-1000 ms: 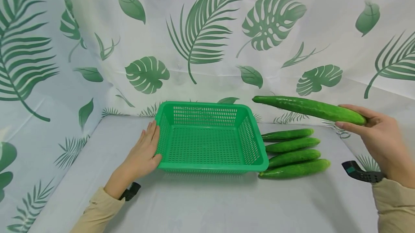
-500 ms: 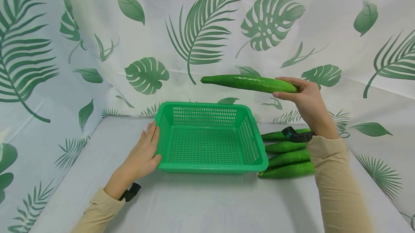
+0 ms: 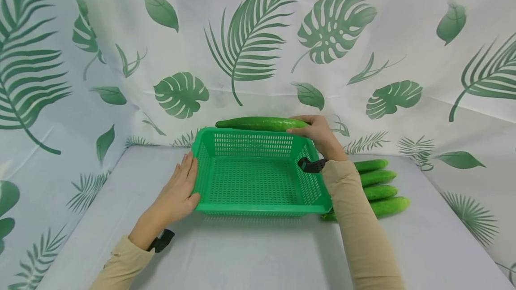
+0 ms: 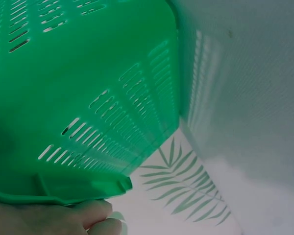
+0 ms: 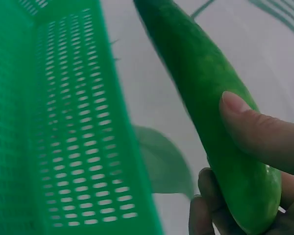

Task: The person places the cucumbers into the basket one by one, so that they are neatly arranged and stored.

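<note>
In the head view, a green perforated plastic basket (image 3: 254,211) stands on the table. My left hand (image 3: 175,196) rests against its left side with straight fingers; the left wrist view shows a few fingers (image 4: 95,213) at the basket's rim. My right hand (image 3: 320,134) pinches one end of a long green cucumber (image 3: 258,123) between thumb and fingers. This cucumber lies level along the far rim of the basket, and the right wrist view shows it just beyond that rim, apart from the wall. Nothing lies inside the basket.
Several more cucumbers (image 3: 389,207) lie side by side at the basket's right, partly hidden by my right forearm. A white cloth with printed green leaves (image 3: 258,34) forms the back and side walls close behind the basket. The table surface (image 3: 242,254) is pale.
My right hand has carried the cucumber from the far right leftward, up over the basket's right side, then down to the far rim. My left hand and the basket have stayed in place.
</note>
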The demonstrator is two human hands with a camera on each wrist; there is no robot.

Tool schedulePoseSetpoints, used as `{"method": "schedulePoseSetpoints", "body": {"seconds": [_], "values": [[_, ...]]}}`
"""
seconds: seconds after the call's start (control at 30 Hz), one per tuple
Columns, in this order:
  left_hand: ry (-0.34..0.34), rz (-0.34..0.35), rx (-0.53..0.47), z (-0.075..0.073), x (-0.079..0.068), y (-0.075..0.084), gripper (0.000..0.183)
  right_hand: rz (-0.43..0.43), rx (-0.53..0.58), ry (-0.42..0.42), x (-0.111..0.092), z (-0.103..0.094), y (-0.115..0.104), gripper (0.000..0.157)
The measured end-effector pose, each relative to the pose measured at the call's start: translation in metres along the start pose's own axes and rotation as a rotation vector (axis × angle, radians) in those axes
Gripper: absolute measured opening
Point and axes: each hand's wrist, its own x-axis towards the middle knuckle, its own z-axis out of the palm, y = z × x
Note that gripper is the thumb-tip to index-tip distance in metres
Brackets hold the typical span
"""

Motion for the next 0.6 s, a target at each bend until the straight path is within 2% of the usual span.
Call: {"method": "schedulePoseSetpoints", "body": {"seconds": [0.1,0.4,0.6], "values": [[0.001,0.0,-0.002,-0.001,0.001,-0.001,0.079,0.056,-0.01,-0.027,0.007,0.01,0.009,0.051],[0.01,0.005,0.002,0.001,0.001,-0.001,0.079,0.139,-0.022,-0.061,0.015,0.034,0.036,0.054],[0.012,0.003,-0.005,0.002,0.0,-0.001,0.079,0.16,-0.136,-0.053,0.017,0.046,0.048,0.051]]}}
